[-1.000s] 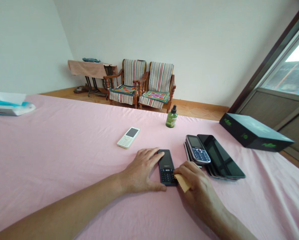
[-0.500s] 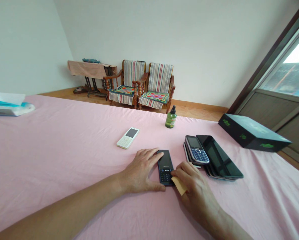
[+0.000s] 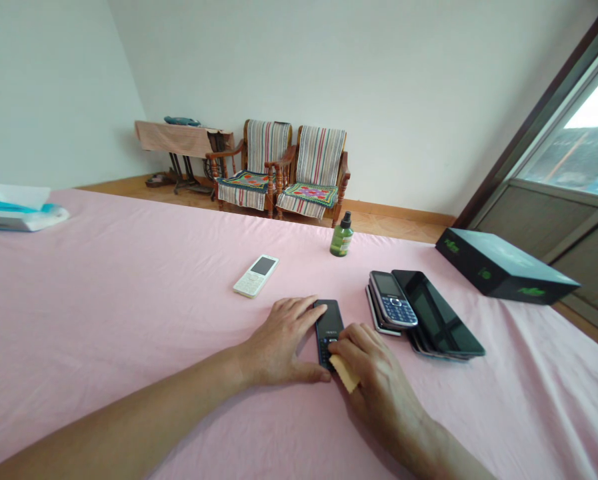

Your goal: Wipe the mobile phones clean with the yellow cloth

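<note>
A dark keypad mobile phone (image 3: pixel 329 321) lies face up on the pink cloth. My left hand (image 3: pixel 283 343) holds it steady from the left, forefinger by its upper edge and thumb at its lower end. Bunched over the phone's keys are the fingers of my right hand (image 3: pixel 373 373), closed on a small yellow cleaning cloth (image 3: pixel 345 373) with a zigzag edge. The lower right of the phone is hidden by that hand. A white keypad phone (image 3: pixel 257 275) lies beyond my left hand.
Right of my hands sit a stack of keypad phones (image 3: pixel 393 300) and a stack of black-screened smartphones (image 3: pixel 441 317). Behind stands a green spray bottle (image 3: pixel 341 237). A black box (image 3: pixel 503 267) is at the right edge, a tissue pack (image 3: pixel 23 217) at far left.
My right hand has slid a little left with the yellow cloth, now covering more of the phone's keypad. The left hand and the phone have stayed in place.
</note>
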Tool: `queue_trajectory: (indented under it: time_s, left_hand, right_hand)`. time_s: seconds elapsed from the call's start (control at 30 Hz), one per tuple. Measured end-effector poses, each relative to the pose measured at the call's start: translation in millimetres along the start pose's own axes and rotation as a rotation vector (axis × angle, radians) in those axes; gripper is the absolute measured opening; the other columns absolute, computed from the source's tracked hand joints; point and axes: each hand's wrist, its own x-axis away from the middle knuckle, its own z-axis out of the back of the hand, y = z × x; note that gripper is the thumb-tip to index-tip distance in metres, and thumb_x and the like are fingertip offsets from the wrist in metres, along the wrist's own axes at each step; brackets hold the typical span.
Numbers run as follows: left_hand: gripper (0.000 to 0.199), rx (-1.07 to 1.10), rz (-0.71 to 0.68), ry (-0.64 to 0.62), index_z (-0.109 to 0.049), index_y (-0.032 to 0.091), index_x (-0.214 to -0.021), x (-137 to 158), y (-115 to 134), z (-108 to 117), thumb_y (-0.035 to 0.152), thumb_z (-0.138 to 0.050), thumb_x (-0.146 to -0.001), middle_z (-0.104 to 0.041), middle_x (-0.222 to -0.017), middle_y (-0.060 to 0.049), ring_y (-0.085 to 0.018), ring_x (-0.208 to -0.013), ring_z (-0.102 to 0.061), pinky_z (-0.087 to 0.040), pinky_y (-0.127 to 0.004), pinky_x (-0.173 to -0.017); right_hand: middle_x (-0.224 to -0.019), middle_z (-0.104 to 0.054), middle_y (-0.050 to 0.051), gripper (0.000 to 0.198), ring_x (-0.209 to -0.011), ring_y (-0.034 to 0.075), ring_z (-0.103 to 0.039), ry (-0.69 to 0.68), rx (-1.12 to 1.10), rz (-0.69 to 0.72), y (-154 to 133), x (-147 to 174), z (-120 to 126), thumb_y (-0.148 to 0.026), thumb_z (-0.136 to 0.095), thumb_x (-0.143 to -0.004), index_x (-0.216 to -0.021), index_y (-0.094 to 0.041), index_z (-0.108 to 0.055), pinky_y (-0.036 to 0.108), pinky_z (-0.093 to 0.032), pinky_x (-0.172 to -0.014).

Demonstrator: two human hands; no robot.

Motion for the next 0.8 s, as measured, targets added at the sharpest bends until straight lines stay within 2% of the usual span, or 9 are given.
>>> queue_trajectory:
  time_s: [0.27,0.67,0.8]
  left_hand:
    - [0.097,-0.012,-0.012,0.017,-0.043,0.016,-0.139,0.1,-0.1,-1.2,0.065,-0.077,-0.063,-0.040,-0.146,-0.020,-0.036,-0.133,-0.038,-0.030,-0.052,-0.109]
    - [0.096,-0.020,-0.010,0.020,-0.044,0.014,-0.138,0.1,0.0,-2.1,0.061,-0.079,-0.063,-0.041,-0.146,-0.020,-0.035,-0.133,-0.039,-0.031,-0.051,-0.109]
    - [0.097,-0.023,0.000,0.007,-0.043,0.014,-0.139,0.2,0.1,-1.4,0.062,-0.079,-0.062,-0.040,-0.147,-0.020,-0.036,-0.133,-0.038,-0.030,-0.052,-0.109]
  right_hand:
    - [-0.084,-0.059,0.007,0.019,-0.079,0.022,-0.049,-0.007,0.029,0.013,-5.3,-1.6,-2.1,0.003,-0.061,-0.079,-0.081,-0.015,-0.065,0.034,-0.038,-0.069]
    - [-0.088,-0.060,0.007,0.017,-0.082,0.022,-0.051,-0.030,-0.005,0.058,-8.2,-4.1,-4.6,-0.003,-0.058,-0.087,-0.088,-0.018,-0.068,0.034,-0.041,-0.072]
    - [-0.091,-0.060,0.007,0.019,-0.084,0.022,-0.052,-0.021,-0.067,0.031,-5.8,-2.0,-3.5,-0.004,-0.056,-0.088,-0.092,-0.019,-0.066,0.034,-0.042,-0.073]
